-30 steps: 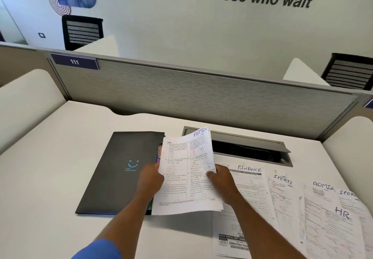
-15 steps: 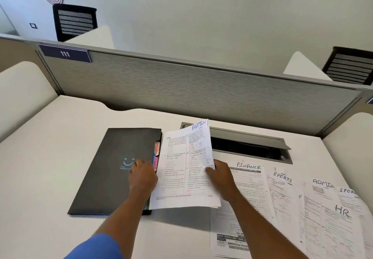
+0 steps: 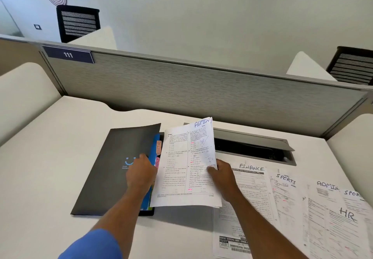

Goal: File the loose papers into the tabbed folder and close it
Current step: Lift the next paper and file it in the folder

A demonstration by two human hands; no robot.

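The folder (image 3: pixel 113 168) is dark grey with a small blue smiling mark on its cover, and it lies flat on the white desk (image 3: pixel 50 158) at centre left of the frame. Its long axis runs from the lower left toward the upper middle, leaning a little rightward, with the opening edge facing right. That edge is raised slightly, baring blue dividers (image 3: pixel 154 143) and pink and orange tabs (image 3: pixel 158 147) with handwritten labels. The left hand (image 3: pixel 141 174) sits at this edge, fingers curled round the cover's rim and holding it up. Just beside it at centre frame, the right hand (image 3: pixel 224 180) pinches the ADMIN sheets (image 3: pixel 181 168) at their right side, thumb on top and fingers underneath. These printed white pages have their headed end toward the top of the frame and their left edge close to the tabs. More loose papers (image 3: pixel 282 198), marked FINANCE, SPORTS, ADMIN and HR, lie overlapping at lower right.
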